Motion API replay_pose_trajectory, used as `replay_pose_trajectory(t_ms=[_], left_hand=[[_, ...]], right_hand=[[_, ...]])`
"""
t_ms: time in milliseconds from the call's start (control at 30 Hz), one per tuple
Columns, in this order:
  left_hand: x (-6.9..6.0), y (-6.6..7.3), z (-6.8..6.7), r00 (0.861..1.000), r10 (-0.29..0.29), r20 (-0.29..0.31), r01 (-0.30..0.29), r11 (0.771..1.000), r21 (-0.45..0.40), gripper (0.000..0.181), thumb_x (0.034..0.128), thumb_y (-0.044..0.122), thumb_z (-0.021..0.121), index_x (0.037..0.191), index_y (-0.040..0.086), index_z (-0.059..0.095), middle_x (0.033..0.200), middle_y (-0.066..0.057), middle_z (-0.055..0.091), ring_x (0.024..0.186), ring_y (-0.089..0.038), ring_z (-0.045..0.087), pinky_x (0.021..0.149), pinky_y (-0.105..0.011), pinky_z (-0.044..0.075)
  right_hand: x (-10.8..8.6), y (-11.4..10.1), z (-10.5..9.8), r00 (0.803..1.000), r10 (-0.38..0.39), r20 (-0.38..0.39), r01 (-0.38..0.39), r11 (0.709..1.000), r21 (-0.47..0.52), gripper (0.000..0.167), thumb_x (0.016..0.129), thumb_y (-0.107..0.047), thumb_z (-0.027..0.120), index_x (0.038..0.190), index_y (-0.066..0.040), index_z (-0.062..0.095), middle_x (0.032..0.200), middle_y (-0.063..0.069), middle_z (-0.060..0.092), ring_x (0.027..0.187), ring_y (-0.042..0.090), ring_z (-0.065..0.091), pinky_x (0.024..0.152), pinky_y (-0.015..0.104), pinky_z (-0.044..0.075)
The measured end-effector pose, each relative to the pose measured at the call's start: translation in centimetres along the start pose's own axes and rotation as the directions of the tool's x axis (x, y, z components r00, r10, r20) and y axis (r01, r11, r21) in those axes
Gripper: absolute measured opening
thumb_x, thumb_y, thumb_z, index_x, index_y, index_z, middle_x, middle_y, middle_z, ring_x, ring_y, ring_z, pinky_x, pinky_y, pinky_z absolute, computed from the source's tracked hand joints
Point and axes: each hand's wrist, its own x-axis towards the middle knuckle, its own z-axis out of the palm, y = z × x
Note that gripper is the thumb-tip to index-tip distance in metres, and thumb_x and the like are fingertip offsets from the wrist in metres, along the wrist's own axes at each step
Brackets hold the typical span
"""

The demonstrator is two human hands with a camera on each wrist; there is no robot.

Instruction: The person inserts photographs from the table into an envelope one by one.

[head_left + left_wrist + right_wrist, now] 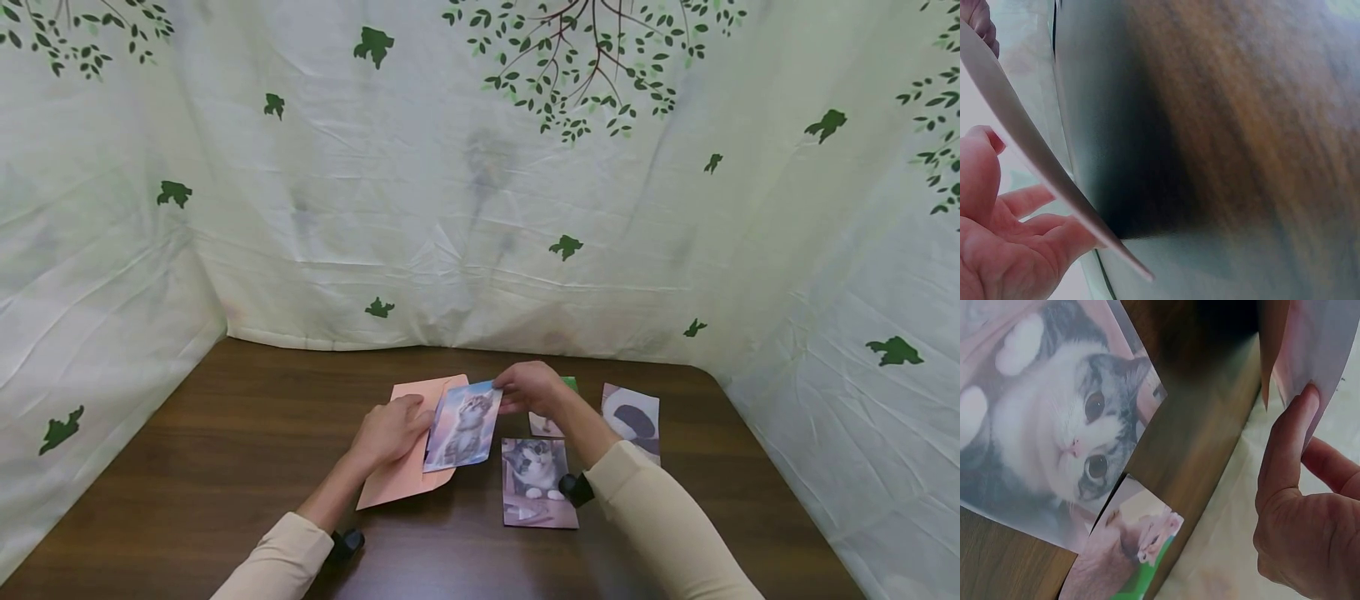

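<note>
My left hand (392, 429) grips a peach-coloured envelope (405, 481) held above the table, thumb on top. In the left wrist view the fingers of that hand (1019, 247) lie beneath the envelope (1035, 153), seen edge-on. My right hand (534, 387) pinches the upper right corner of a picture card (467, 427) showing a kitten on a blue and pink ground. This card lies at the envelope's right side; whether its left edge is inside, I cannot tell. In the right wrist view the hand (1313, 519) has thumb and fingers on the card (1325, 347).
A grey-and-white cat card (535, 492) lies on the brown table (225, 467) below my right hand. Behind it is a card with green (546, 427), partly covered by my wrist. Another card (632, 412) lies to the right. A white leaf-patterned cloth (420, 208) hangs around the table.
</note>
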Motion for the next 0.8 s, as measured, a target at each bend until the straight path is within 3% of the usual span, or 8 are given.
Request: replay_pose_trajectory(t_ms=[333, 800], left_hand=[[-0.1, 0.2, 0.0, 1.0, -0.021, 0.011, 0.021, 1.0, 0.002, 0.049, 0.0981, 0.031, 0.054, 0.135, 0.0, 0.062, 0.132, -0.019, 0.067, 0.119, -0.046, 0.062, 0.1, -0.055, 0.048], [0.0, 0.1, 0.0, 0.999, -0.029, 0.026, 0.029, 1.0, -0.001, 0.049, 0.0995, 0.031, 0.055, 0.136, -0.001, 0.061, 0.134, -0.021, 0.065, 0.12, -0.046, 0.061, 0.101, -0.056, 0.047]], right_hand=[[0.1, 0.3, 1.0, 1.0, -0.002, -0.002, 0.002, 0.999, -0.032, 0.024, 0.093, -0.003, 0.064, 0.113, 0.01, 0.066, 0.091, 0.012, 0.068, 0.069, 0.019, 0.069, 0.07, 0.035, 0.062], [-0.1, -0.3, 1.5, 0.998, 0.035, 0.055, -0.036, 0.999, 0.02, 0.025, 0.095, -0.004, 0.063, 0.115, 0.009, 0.066, 0.096, 0.014, 0.07, 0.071, 0.022, 0.073, 0.074, 0.036, 0.062]])
